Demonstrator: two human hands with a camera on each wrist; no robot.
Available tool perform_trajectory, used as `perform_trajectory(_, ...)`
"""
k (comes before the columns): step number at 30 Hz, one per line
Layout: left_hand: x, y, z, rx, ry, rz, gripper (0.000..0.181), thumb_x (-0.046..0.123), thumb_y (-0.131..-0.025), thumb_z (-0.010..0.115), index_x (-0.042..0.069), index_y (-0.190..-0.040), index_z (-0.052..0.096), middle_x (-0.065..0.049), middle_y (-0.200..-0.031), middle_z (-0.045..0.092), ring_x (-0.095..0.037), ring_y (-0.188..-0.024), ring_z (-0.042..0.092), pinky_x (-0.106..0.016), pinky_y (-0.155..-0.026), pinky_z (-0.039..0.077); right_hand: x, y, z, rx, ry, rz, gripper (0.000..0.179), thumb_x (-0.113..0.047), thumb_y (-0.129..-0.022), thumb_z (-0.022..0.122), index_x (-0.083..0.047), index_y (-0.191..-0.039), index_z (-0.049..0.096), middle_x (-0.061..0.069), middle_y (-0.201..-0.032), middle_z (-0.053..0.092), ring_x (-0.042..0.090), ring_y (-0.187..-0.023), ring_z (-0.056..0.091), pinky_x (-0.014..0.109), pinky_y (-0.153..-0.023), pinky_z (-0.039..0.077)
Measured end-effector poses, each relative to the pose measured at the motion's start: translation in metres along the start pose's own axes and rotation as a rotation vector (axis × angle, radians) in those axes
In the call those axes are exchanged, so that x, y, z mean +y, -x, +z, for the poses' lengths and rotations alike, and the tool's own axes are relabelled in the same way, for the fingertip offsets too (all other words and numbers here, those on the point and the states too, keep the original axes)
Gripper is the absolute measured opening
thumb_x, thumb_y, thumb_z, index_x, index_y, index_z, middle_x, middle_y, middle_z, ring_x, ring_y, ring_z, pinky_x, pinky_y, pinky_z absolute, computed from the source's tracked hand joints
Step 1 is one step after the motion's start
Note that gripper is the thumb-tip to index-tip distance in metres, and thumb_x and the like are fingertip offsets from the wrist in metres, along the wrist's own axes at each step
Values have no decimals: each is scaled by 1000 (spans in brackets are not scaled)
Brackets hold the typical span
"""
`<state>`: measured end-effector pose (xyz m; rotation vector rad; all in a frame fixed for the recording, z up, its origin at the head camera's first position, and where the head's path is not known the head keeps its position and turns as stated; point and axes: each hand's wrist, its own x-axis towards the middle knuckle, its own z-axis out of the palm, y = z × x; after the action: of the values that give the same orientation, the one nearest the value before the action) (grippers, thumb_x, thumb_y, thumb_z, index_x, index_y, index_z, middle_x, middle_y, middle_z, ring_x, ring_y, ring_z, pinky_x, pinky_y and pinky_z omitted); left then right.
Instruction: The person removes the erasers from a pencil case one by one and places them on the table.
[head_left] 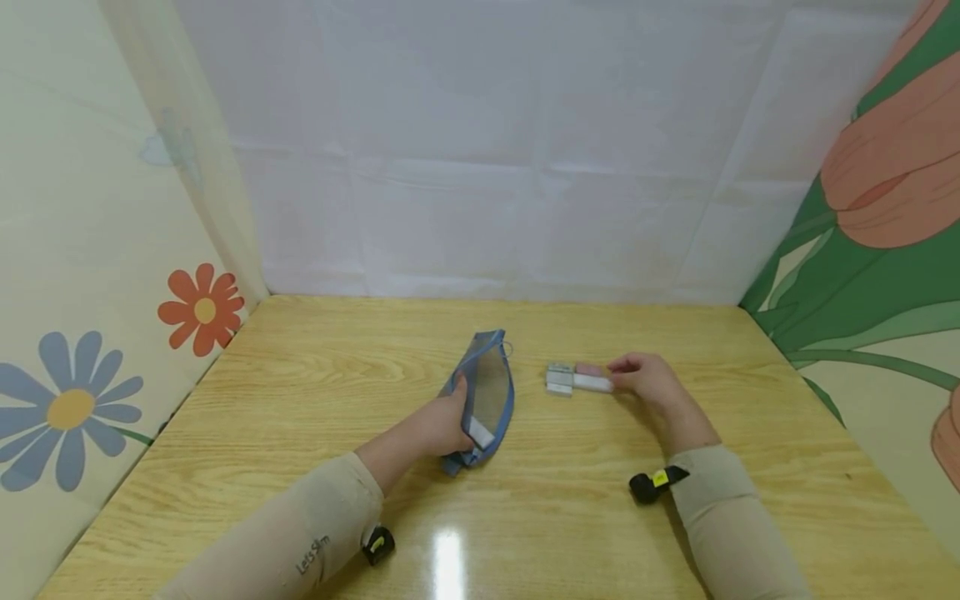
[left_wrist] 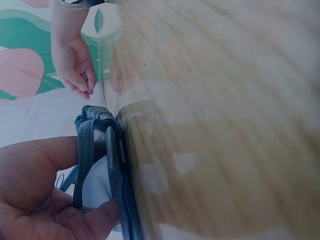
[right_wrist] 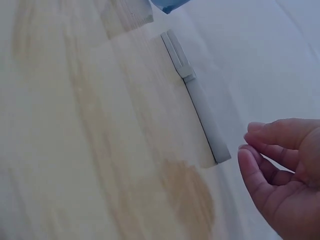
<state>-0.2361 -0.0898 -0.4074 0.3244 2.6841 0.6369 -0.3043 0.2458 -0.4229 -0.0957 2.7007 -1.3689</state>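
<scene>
My left hand (head_left: 438, 427) grips a blue mesh zipper pouch (head_left: 491, 383) at its near side, thumb on one face. The pouch's mouth gapes towards the right, and a small white rectangular piece (head_left: 481, 433) shows at its near end. In the left wrist view a webbing loop (left_wrist: 85, 165) hangs beside the fingers. Flat on the table lie several small pieces: a grey-white group (head_left: 559, 377), a long white one (head_left: 592, 382) and a pink one (head_left: 588, 369). My right hand (head_left: 651, 381) is beside the white piece's right end, fingers bent, nothing between them; the right wrist view shows a gap.
The wooden table (head_left: 300, 400) meets a white cloth backdrop (head_left: 480, 167) at the back. Flower-printed panels stand left (head_left: 112, 233) and right (head_left: 862, 292). Black wrist cameras (head_left: 378, 544) are strapped at both sleeves.
</scene>
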Motion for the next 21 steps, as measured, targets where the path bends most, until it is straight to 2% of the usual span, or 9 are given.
perform_trajectory(5, 1, 1, -1, 2, 2, 3, 109, 21, -73, 77, -3, -145, -2, -22, -109, 59, -20, -86, 58, -33, -76, 47, -13, 2, 6, -12, 52, -17, 25, -16, -84, 64, -3, -106, 64, 14, -107, 61, 27, -99, 53, 38, -86, 41)
perform_trajectory(10, 1, 2, -1, 5, 6, 10, 109, 20, -72, 77, -4, -144, -2, -19, -102, 62, -19, -81, 58, -32, -74, 47, -29, 5, 16, -48, 71, -97, 25, -17, -84, 65, -3, -106, 65, 11, -105, 63, 25, -97, 55, 38, -85, 43)
perform_trajectory(16, 2, 3, -2, 3, 10, 9, 109, 20, -73, 77, -4, -144, -1, -20, -103, 61, -19, -82, 58, -32, -74, 47, -49, 9, 33, -98, 24, -182, 25, -14, -83, 66, -3, -105, 65, 10, -102, 64, 22, -94, 57, 36, -83, 46)
perform_trajectory(21, 2, 3, -2, 2, 13, 5, 109, 20, -73, 77, -3, -145, -1, -22, -108, 60, -21, -86, 58, -32, -76, 48, -66, 15, 47, -175, -26, -245, 26, -10, -84, 65, 4, -106, 64, 15, -101, 64, 22, -92, 58, 33, -79, 48)
